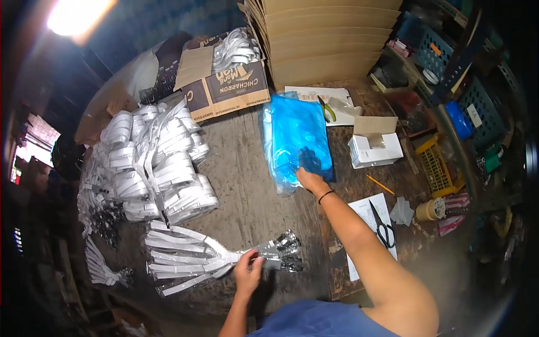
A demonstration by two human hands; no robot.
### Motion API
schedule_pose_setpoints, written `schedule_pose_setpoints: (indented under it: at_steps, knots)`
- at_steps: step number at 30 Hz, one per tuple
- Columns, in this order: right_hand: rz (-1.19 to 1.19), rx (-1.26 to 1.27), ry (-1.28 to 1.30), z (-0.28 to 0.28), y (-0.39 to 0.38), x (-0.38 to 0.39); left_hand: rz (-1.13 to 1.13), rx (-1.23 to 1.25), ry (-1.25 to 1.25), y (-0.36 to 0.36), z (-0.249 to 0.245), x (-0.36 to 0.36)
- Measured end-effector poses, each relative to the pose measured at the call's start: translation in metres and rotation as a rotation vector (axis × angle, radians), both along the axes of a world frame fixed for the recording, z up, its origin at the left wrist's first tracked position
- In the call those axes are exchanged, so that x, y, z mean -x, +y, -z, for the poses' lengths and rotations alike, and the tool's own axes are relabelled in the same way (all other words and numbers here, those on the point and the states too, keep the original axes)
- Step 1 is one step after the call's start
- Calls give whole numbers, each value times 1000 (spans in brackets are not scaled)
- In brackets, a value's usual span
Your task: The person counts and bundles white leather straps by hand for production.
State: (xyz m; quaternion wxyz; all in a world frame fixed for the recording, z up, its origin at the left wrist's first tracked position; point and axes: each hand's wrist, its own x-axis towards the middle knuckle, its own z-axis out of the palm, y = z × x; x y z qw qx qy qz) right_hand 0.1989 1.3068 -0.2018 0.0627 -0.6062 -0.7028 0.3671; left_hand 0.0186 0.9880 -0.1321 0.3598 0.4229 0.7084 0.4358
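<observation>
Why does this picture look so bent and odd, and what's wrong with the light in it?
In the head view, the edges bow and darken to black, as a very wide lens would do; the lamp at top left burns out to white with a soft halo; glare streaks the blue plastic; a hazy patch veils the lower right; small print on the paper is unreadable.

hands (247, 272) (307, 178) 2 | scissors (385, 235) 1 | pliers (330, 112) 1 | orange pencil (380, 184) 1
</observation>
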Motion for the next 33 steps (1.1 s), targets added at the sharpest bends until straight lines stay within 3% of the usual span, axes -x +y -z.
schedule_pose_setpoints:
  at_steps: [2,3,8,10,11,12,13,14,15,18,19,21,23,24,26,27,29,30,31,32,33]
  knots:
    - [110,-20,16,7,14,8,275,-60,140,50,-2,-14]
    - [73,-382,15,12,17,10,357,-128,191,74,1,-23]
    - [-205,-442,-193,8,38,-5,605,-202,403,184,24,-57]
    - [-245,-309,32,13,42,-14,680,-148,626,221,38,-65]
    - [-158,-436,58,38,43,-21,682,-149,627,236,45,-66]
    - [-156,-437,58,42,39,-30,717,15,702,249,52,-66]
    - [-151,-599,95,45,34,-39,749,182,773,259,60,-67]
    - [-144,-759,129,44,32,-46,755,183,770,265,68,-67]
    - [53,-642,255,42,31,-45,737,134,829,269,77,-65]
    - [-122,-741,99,44,28,-58,688,57,868,270,79,-69]
    - [-140,-795,166,43,28,-61,632,-15,840,269,76,-71]
    - [-98,-733,193,39,26,-58,574,-81,810,265,65,-78]
    - [-44,-600,191,21,22,-52,486,-304,731,263,54,-88]
    - [-44,-603,191,15,18,-49,485,-307,731,263,60,-87]
    - [40,-600,260,8,3,-47,694,-213,786,263,76,-84]
    - [32,-605,199,13,1,-45,860,179,793,271,74,-85]
    - [-43,-587,213,32,-13,-53,813,21,855,276,88,-85]
    - [65,-680,396,37,-28,-49,761,-122,910,277,101,-86]
    - [54,-329,434,23,-40,-53,806,-56,953,280,114,-86]
    - [-60,-201,480,5,-50,-57,807,-68,955,286,118,-88]
    - [-18,-395,563,-4,-63,-52,799,-84,937,290,122,-86]
